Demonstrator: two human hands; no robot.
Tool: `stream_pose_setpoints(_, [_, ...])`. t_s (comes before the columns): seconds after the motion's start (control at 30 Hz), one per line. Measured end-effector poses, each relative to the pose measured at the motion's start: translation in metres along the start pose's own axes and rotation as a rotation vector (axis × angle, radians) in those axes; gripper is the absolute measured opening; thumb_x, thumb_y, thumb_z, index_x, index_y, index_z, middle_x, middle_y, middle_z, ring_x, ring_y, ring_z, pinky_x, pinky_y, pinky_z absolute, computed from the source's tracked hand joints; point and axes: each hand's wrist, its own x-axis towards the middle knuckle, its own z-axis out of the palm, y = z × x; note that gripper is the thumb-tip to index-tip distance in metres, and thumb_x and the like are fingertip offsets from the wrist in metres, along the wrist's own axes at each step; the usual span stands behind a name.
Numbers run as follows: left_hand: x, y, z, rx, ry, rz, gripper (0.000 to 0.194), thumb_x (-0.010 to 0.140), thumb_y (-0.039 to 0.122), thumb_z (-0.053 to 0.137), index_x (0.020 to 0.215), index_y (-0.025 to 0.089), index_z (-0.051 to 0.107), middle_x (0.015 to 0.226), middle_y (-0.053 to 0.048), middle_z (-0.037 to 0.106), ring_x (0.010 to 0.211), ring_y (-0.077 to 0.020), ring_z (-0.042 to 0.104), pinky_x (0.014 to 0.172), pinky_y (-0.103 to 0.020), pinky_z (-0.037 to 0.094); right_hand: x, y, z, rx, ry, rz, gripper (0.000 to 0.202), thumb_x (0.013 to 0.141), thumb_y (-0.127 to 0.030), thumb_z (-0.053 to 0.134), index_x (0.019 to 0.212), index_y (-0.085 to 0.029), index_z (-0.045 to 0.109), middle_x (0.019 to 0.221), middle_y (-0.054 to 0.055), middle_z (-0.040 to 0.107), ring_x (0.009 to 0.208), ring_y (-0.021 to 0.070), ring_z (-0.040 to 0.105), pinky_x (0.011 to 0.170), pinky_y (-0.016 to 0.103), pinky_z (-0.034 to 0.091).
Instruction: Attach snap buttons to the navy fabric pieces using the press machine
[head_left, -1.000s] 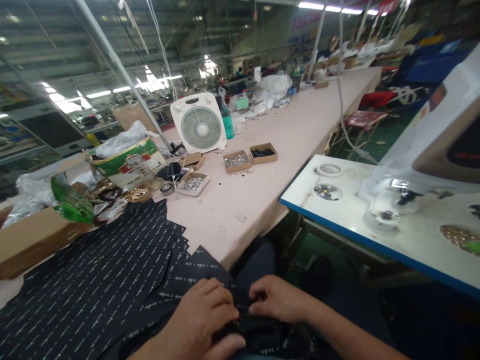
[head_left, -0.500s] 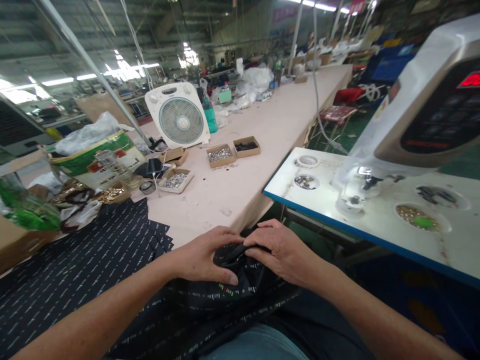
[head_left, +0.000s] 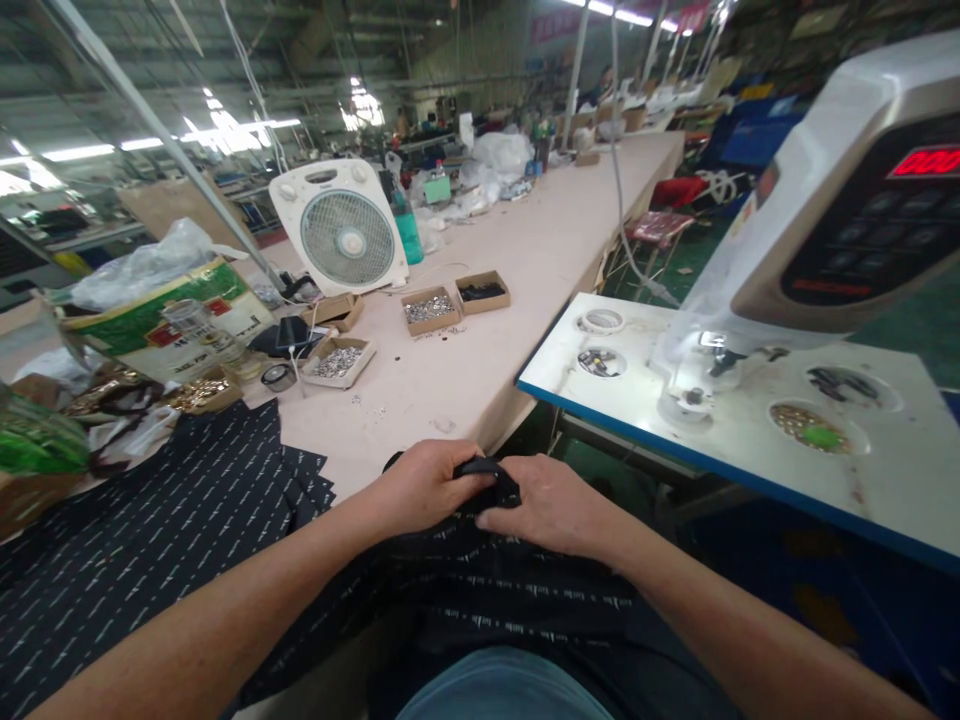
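Black fabric with rows of small white print (head_left: pixel 517 590) hangs over the lap and below both hands. My left hand (head_left: pixel 431 485) is closed on a folded black edge of it, thumb on top. My right hand (head_left: pixel 551 505) grips the same folded edge from the right, its fingers curled round the cloth. A short loop of the edge shows between the two hands. More dark printed fabric (head_left: pixel 165 530) lies spread over the table at the left.
A machine (head_left: pixel 847 200) with a red display stands on a white, blue-edged worktop (head_left: pixel 637 400) at the right. On the long table (head_left: pixel 525 260) are a box fan (head_left: pixel 341 228), small boxes of metal parts (head_left: pixel 337 360) and a green-and-white carton (head_left: pixel 172 325).
The left hand has closed on the fabric edge and the cloth has been shifted, so different print shows below the hands. The view has turned slightly right.
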Motion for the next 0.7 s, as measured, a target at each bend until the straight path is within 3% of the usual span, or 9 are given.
stream_pose_setpoints(0.07, [0.000,0.001,-0.003,-0.033,-0.026,-0.043,0.030,0.089,0.046,0.056,0.090,0.018,0.067,0.079,-0.001,0.066,0.073,-0.0156,0.057,0.065,-0.024,0.039,0.003,0.006,0.001,0.080,-0.005,-0.024,0.014,0.083,-0.031,0.063,0.080,-0.018,0.068,0.077,0.001,0.068,0.072,0.0188,0.061,0.063,0.026,0.038])
stream_pose_setpoints(0.13, [-0.003,0.001,-0.008,-0.039,-0.136,-0.081,0.037,0.076,0.052,0.070,0.090,0.018,0.067,0.077,0.001,0.065,0.073,-0.0168,0.058,0.063,-0.023,0.038,0.004,0.011,-0.001,0.199,-0.051,-0.061,0.011,0.084,-0.024,0.059,0.080,-0.018,0.067,0.077,-0.001,0.067,0.073,0.0166,0.060,0.064,0.024,0.038])
stream_pose_setpoints(0.2, [-0.008,0.000,-0.014,-0.016,-0.276,-0.116,0.040,0.065,0.048,0.080,0.090,0.019,0.067,0.077,0.003,0.065,0.074,-0.0179,0.058,0.061,-0.023,0.037,0.003,0.012,-0.003,0.271,-0.080,-0.062,0.010,0.083,-0.020,0.058,0.086,-0.018,0.067,0.080,-0.001,0.067,0.074,0.0156,0.059,0.065,0.023,0.039])
stream_pose_setpoints(0.33, [-0.015,-0.008,-0.016,-0.010,-0.433,-0.151,0.016,0.073,0.032,0.068,0.080,0.018,0.065,0.066,0.005,0.055,0.064,-0.0133,0.049,0.058,-0.023,0.034,0.003,0.008,-0.005,0.288,-0.085,-0.047,0.018,0.083,-0.015,0.052,0.090,-0.017,0.068,0.083,0.001,0.067,0.075,0.0153,0.058,0.064,0.023,0.039])
stream_pose_setpoints(0.43, [-0.017,-0.016,-0.010,-0.093,-0.419,-0.129,0.014,0.080,0.029,0.057,0.073,0.017,0.059,0.062,0.006,0.045,0.060,-0.0110,0.040,0.057,-0.022,0.032,0.003,0.004,-0.004,0.277,-0.108,-0.025,0.011,0.083,-0.024,0.059,0.087,-0.017,0.067,0.078,0.000,0.065,0.073,0.0154,0.058,0.061,0.023,0.038])
stream_pose_setpoints(0.5, [-0.018,-0.020,-0.005,-0.175,-0.414,-0.095,0.012,0.081,0.026,0.053,0.077,0.017,0.060,0.067,0.005,0.047,0.064,-0.0115,0.042,0.060,-0.022,0.034,0.002,0.005,-0.003,0.270,-0.157,-0.011,0.017,0.078,-0.032,0.070,0.086,-0.017,0.067,0.077,-0.002,0.065,0.071,0.0154,0.058,0.060,0.022,0.038])
stream_pose_setpoints(0.6, [-0.019,-0.022,0.002,-0.280,-0.406,-0.049,0.017,0.081,0.022,0.049,0.089,0.016,0.063,0.077,0.003,0.054,0.072,-0.0132,0.046,0.067,-0.022,0.038,0.000,0.009,0.000,0.215,-0.129,-0.019,0.013,0.074,-0.027,0.072,0.082,-0.017,0.068,0.078,-0.001,0.065,0.074,0.0158,0.059,0.064,0.023,0.039])
stream_pose_setpoints(0.7, [-0.020,-0.021,0.008,-0.349,-0.335,-0.115,0.022,0.079,0.021,0.047,0.094,0.015,0.063,0.078,0.002,0.056,0.071,-0.0135,0.047,0.065,-0.023,0.038,0.000,0.012,0.003,0.242,-0.042,-0.024,0.005,0.079,-0.020,0.064,0.081,-0.017,0.067,0.079,-0.001,0.065,0.075,0.0153,0.058,0.066,0.023,0.040])
